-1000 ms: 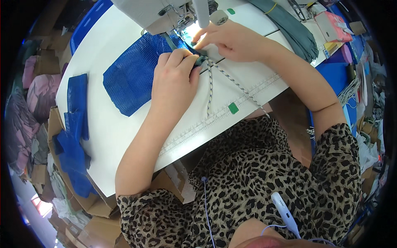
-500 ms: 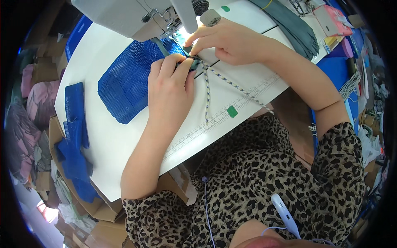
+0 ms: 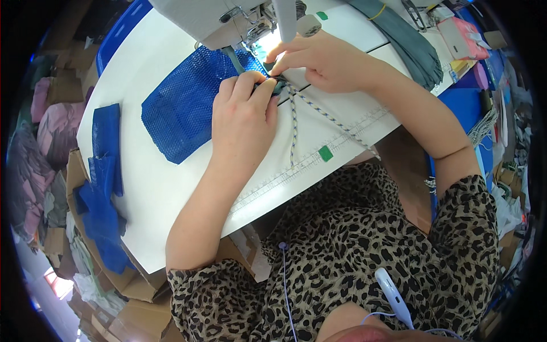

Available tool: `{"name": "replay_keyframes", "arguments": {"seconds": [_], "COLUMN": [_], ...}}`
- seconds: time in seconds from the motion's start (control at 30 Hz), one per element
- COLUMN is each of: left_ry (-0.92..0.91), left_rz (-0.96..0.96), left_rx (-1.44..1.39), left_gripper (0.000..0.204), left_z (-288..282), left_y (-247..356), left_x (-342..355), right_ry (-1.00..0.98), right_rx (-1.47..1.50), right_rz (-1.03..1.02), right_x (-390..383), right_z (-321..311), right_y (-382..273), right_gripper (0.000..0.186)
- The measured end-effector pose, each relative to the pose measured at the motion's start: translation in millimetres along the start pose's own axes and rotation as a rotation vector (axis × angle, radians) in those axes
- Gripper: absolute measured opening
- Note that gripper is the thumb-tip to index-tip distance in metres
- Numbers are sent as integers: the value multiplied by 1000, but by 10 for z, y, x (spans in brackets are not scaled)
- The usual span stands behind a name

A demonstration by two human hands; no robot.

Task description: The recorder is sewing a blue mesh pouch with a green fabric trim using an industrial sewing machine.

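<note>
A piece of blue mesh fabric (image 3: pixel 182 108) lies on the white table under the head of a sewing machine (image 3: pixel 211 23). A dark grey-green strip (image 3: pixel 232 60) runs along its edge toward the lit needle area. My left hand (image 3: pixel 242 114) is closed, thumb and fingers pinching the strip at the mesh's near right corner. Close beside it, my right hand (image 3: pixel 319 60) pinches the strip's edge just right of the needle area. A patterned cord (image 3: pixel 327 115) comes out by my left fingertips, its two ends trailing over the table. What lies beneath the fingertips is partly hidden.
A printed ruler (image 3: pixel 273 185) runs along the table's near edge, with a green patch (image 3: pixel 325 153) by it. Blue mesh strips (image 3: pixel 105 148) hang over the left edge above a cardboard box (image 3: pixel 137 282). A bundle of grey-green strips (image 3: pixel 407 45) and a pink box (image 3: pixel 458 37) lie far right.
The whole view has shifted slightly, with table and machine appearing farther right. Both hands keep their pinch at the strip; the mesh looks little changed beneath the machine.
</note>
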State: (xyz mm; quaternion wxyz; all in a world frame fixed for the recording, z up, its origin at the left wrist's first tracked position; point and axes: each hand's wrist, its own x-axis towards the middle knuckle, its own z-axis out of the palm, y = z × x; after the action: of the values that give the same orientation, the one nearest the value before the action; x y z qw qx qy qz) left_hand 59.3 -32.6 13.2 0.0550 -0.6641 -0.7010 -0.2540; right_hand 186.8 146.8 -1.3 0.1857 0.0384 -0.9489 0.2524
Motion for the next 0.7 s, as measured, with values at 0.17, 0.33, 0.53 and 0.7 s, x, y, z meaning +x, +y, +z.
{"name": "replay_keyframes", "arguments": {"seconds": [0.17,0.33,0.53,0.7], "left_ry": [-5,-8,11,23], "left_rz": [7,6,25,27], "left_rx": [30,27,44,49], "left_gripper": [19,17,15,15], "left_z": [-2,-13,3,13], "left_y": [0,13,6,5], "left_x": [4,10,17,16], "right_ry": [16,26,54,58], "right_rx": [-108,-168,-150,-153], "right_rz": [-19,-3,3,-11], "right_x": [9,10,-2,-12], "right_z": [25,62,47,33], "right_y": [-20,-48,-60,-46], "right_gripper": [32,28,26,25]}}
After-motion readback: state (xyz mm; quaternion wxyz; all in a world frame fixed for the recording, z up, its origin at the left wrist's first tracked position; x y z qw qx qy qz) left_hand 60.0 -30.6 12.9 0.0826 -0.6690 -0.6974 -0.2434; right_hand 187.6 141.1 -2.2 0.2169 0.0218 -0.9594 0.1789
